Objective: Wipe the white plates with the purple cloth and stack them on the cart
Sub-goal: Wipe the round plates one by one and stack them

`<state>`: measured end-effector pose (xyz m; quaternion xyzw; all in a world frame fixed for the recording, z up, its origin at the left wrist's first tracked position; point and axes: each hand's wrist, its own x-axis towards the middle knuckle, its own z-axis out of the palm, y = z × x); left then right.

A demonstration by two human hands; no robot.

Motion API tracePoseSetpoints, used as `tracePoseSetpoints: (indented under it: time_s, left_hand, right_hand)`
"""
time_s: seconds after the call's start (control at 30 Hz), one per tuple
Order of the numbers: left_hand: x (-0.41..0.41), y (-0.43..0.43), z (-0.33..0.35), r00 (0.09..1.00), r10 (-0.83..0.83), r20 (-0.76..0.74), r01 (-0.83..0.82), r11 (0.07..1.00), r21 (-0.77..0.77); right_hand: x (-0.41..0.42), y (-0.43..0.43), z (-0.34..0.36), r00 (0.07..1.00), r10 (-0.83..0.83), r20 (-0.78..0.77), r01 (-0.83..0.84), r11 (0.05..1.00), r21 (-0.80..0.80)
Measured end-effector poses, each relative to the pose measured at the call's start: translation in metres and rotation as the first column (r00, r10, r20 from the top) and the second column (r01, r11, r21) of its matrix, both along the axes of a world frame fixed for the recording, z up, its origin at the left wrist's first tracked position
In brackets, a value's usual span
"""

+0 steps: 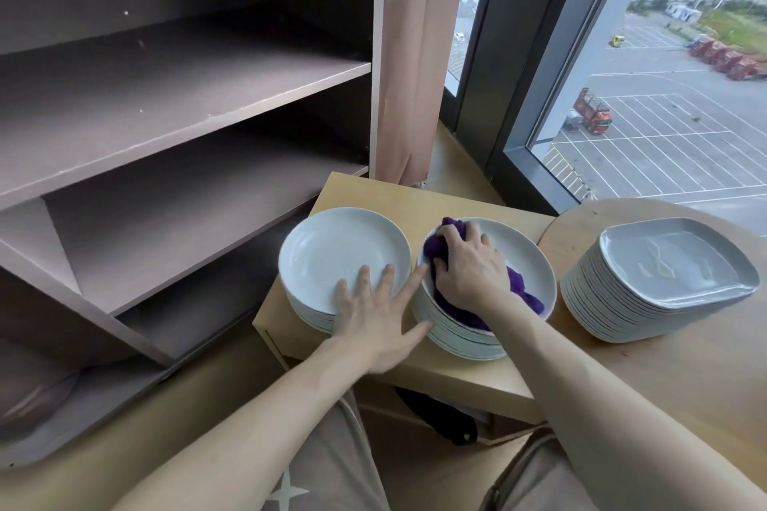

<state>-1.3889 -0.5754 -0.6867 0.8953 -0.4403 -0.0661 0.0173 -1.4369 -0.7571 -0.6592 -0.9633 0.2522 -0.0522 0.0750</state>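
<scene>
Two stacks of round white plates stand side by side on the small wooden cart (369, 189). My left hand (379, 313) lies flat with spread fingers on the near rim of the left stack (328, 249), its index finger reaching the rim of the right stack (527, 257). My right hand (469, 261) presses the bunched purple cloth (521, 290) into the top plate of the right stack, fingers curled over it. Part of the cloth trails out toward the plate's right rim.
A stack of squarish grey-white plates (660, 274) sits on a round wooden table (672, 378) at the right. A brown shelving unit (166, 104) stands to the left, a curtain (406, 54) and window (664, 95) behind. A dark object (440, 415) lies under the cart top.
</scene>
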Motion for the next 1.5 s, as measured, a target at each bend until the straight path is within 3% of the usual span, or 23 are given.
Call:
tracePoseSetpoints:
  time_s: [0.17,0.5,0.77,1.07,1.5]
  left_hand:
    - [-0.001,0.001,0.002,1.0,0.004,0.002,-0.004,1.0,0.012]
    - [-0.003,-0.001,0.006,0.999,0.039,-0.002,-0.038,0.999,0.017]
    - [-0.002,-0.003,0.001,0.999,0.053,-0.008,-0.053,0.999,0.011]
    - [0.0,-0.002,-0.003,0.999,0.036,0.021,-0.035,0.999,-0.036]
    - [0.0,-0.003,-0.007,0.998,0.036,0.056,-0.032,0.997,-0.069]
  right_hand:
    - [0.011,0.003,-0.006,0.989,-0.144,-0.021,0.14,0.983,-0.117]
    - [-0.043,-0.054,0.004,0.976,-0.132,-0.175,0.082,0.96,-0.268]
    - [-0.071,-0.03,0.022,0.955,-0.114,-0.273,0.112,0.993,-0.023]
    - [-0.054,-0.005,0.031,0.952,0.121,-0.28,-0.057,0.973,0.226]
    - [-0.015,0.006,0.006,0.993,0.11,-0.042,-0.105,0.99,0.093]
